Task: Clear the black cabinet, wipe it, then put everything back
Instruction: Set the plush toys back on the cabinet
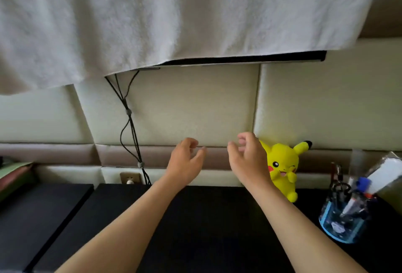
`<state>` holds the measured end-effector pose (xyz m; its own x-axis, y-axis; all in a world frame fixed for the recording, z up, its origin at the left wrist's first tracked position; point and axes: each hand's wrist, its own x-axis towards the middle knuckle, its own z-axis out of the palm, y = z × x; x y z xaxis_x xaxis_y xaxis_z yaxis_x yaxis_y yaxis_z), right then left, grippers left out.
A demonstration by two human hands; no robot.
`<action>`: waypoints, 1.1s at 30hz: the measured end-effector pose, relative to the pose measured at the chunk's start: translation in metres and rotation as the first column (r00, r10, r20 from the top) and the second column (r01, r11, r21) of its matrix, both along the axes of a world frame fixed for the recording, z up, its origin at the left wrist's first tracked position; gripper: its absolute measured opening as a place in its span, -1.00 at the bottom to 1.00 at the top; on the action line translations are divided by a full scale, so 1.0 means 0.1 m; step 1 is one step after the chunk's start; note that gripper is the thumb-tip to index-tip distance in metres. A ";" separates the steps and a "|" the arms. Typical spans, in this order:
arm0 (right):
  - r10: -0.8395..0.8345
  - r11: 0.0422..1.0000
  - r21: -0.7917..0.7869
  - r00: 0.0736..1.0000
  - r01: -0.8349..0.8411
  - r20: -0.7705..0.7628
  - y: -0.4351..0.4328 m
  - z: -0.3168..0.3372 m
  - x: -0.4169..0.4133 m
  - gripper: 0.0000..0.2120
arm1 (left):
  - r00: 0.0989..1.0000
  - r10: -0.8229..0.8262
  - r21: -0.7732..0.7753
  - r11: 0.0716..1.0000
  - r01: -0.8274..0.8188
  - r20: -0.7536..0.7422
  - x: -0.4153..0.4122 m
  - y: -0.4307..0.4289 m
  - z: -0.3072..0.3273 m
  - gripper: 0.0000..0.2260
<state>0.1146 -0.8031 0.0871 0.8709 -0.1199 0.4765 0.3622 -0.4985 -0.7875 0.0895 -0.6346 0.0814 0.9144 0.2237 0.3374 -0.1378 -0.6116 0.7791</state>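
Cream padded wall panels (195,107) rise behind the flat black cabinet top (206,218), under a white towel (174,11) draped over a dark screen. Both bare arms reach forward above it: left hand (185,161) and right hand (248,159) hang loosely curled, holding nothing. Just right of the right hand sits a yellow plush toy (282,168); farther right, a blue clear pen cup (339,218)
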 end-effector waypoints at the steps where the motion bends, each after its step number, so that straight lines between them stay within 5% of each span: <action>1: 0.014 1.000 -0.025 1.000 -0.014 0.008 0.05 0.16 -0.03 -0.69 | 1.000 0.006 -0.007 1.000 -0.006 -0.002 -0.04 0.08 0.16 -0.63; 9: 0.111 0.991 -0.065 0.993 -0.113 -0.029 0.34 2.04 -0.30 -0.56 | 0.998 0.054 -0.070 0.996 -0.055 -0.015 -0.30 0.36 1.98 -0.73; 19: 0.295 0.947 -0.107 0.952 -0.302 -0.079 0.76 4.16 -0.89 -0.63 | 0.990 0.131 -0.077 0.988 -0.135 -0.052 -1.08 0.54 4.14 -0.73; 26: 0.395 0.907 -0.102 0.910 -0.408 -0.125 0.68 5.01 -1.29 -0.64 | 0.976 0.206 -0.073 0.975 -0.211 -0.070 -1.61 0.43 5.10 -0.75; 33: 0.495 0.857 -0.082 0.857 -0.509 -0.145 0.84 5.18 -1.63 -0.65 | 0.965 0.259 -0.087 0.961 -0.261 -0.042 -2.04 0.53 5.29 -0.78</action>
